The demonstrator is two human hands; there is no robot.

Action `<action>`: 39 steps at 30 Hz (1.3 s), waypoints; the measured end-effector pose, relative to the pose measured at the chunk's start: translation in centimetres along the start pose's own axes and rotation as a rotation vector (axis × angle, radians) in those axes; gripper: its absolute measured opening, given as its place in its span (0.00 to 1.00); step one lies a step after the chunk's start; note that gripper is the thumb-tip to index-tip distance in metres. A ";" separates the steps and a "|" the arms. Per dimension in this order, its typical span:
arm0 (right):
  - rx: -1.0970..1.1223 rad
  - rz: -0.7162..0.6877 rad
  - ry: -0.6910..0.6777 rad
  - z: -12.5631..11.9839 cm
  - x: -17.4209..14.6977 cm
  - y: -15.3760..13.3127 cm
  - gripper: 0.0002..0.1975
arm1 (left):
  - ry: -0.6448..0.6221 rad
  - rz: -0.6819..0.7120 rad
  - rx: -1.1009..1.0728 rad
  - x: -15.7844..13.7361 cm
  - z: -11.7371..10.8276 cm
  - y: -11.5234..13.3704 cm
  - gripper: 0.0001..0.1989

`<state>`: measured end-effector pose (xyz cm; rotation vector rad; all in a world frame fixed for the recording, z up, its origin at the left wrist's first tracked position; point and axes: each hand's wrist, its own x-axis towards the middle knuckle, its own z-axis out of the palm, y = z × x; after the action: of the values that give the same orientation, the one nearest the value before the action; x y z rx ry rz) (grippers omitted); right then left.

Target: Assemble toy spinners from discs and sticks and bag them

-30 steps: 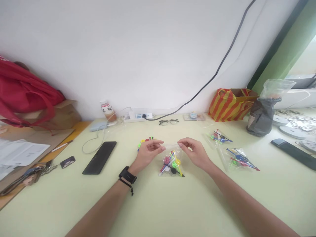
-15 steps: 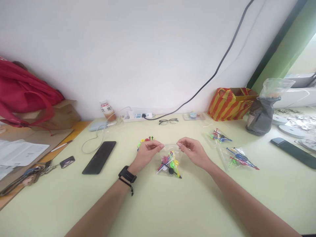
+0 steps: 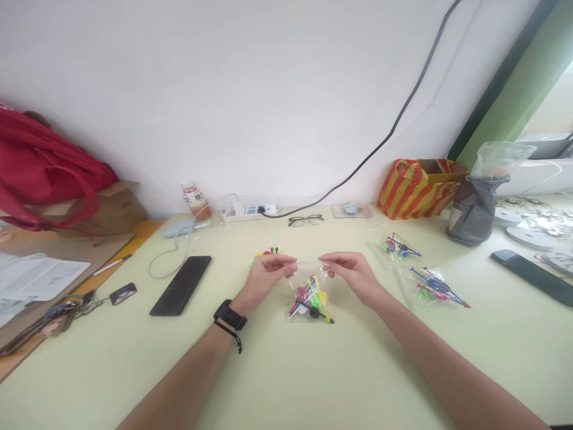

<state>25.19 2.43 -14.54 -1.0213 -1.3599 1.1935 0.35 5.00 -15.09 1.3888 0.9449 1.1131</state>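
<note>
A clear plastic bag [image 3: 310,298] with several small coloured plastic pieces in it hangs between my two hands, low over the table. My left hand [image 3: 269,276] pinches its upper left corner between thumb and fingers. At the upper right corner, my right hand [image 3: 351,275] grips the bag the same way. Sticks and round pieces in red, yellow, green, white, blue and black show through the film. Behind my left hand lies a small pile of coloured pieces [image 3: 268,252], partly hidden by the fingers.
Two filled clear bags, one nearer [image 3: 434,288] and one farther [image 3: 396,248], lie to the right. A black phone [image 3: 181,285] is on the left, glasses [image 3: 306,220] and a power strip [image 3: 250,210] at the back. A striped bag [image 3: 416,188] and grey bag [image 3: 472,212] stand back right.
My right hand has shifted slightly left and its fingers have closed on the bag's corner. The bag now hangs straighter, its contents a little farther right.
</note>
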 end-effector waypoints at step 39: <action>-0.158 -0.190 -0.096 -0.8 0.1 0.3 0.09 | 0.036 -0.009 -0.029 0.0 0.0 -0.4 0.15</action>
<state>25.93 2.70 -14.81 -0.9298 -1.6097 1.0167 0.39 5.04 -15.47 1.3440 0.9556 1.1444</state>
